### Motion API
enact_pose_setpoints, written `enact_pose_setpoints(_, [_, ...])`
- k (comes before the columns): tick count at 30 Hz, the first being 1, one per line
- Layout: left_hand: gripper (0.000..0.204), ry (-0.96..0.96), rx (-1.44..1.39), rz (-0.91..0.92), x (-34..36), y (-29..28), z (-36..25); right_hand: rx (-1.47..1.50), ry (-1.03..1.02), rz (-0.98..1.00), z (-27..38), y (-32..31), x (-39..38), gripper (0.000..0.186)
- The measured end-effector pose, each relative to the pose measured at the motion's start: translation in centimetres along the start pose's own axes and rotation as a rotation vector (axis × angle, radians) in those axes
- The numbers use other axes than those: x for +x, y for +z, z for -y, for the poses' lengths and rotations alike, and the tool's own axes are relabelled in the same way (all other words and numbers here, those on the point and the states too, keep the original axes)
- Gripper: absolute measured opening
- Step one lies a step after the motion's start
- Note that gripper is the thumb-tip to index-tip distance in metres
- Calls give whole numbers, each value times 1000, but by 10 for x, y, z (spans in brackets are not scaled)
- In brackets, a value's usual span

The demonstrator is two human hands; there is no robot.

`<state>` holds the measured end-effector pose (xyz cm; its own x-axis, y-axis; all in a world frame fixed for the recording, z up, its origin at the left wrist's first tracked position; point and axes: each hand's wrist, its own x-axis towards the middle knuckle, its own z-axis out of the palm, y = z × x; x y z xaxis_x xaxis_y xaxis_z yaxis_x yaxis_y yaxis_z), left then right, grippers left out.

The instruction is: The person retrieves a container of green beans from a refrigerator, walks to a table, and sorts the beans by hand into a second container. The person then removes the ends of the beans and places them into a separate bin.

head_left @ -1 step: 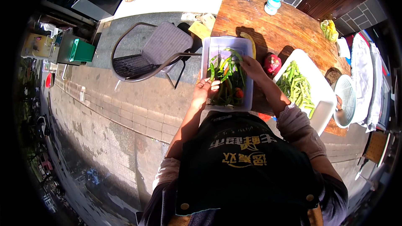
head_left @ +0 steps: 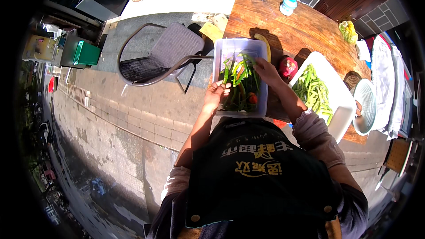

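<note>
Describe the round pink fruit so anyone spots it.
On the brown wooden table, between the pale-purple rectangular plastic bin and white rectangular plastic tub, sits the round pink fruit. Unlike the tub's slender green pods, its skin is vivid pink.

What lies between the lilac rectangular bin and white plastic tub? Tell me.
In the head view: a round pink fruit, the right forearm, something red nearer the body.

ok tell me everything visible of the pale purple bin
The pale purple bin is an open rectangular tub, seemingly plastic, upright near the left edge of the wooden table. Green peppers and a reddish-orange piece lie inside, leaving part of its far end bare. The left hand and right hand reach over its sides; whether they touch it is unclear.
</note>
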<state>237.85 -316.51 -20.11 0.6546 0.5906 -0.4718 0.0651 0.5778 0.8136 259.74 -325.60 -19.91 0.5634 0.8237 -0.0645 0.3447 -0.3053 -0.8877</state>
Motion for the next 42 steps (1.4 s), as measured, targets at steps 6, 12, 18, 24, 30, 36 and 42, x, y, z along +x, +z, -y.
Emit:
enact_pose_setpoints(6, [19, 435, 373, -255, 7, -9, 6, -170, -33, 296, 1, 24, -21, 25])
enact_pose_setpoints(12, [30, 278, 737, -409, -3, -27, 22, -537, 131, 377, 5, 61, -47, 28])
enact_pose_setpoints(18, [35, 396, 915, -490, -13, -29, 45, 39, 32, 563, 2, 41, -25, 19])
enact_pose_setpoints(24, [13, 635, 912, -488, -32, -7, 7, 488, 147, 400, -4, 12, -13, 17])
enact_pose_setpoints(30, [15, 768, 920, -650, 19, -17, -2, 510, 473, 299, -10, 28, -23, 14])
enact_pose_setpoints(36, [18, 467, 711, -479, 40, -23, 22, -144, 97, 222, -28, 91, -17, 27])
enact_pose_setpoints(42, [15, 523, 338, -568, 28, -19, 29, 202, 294, 499, -15, 96, -13, 22])
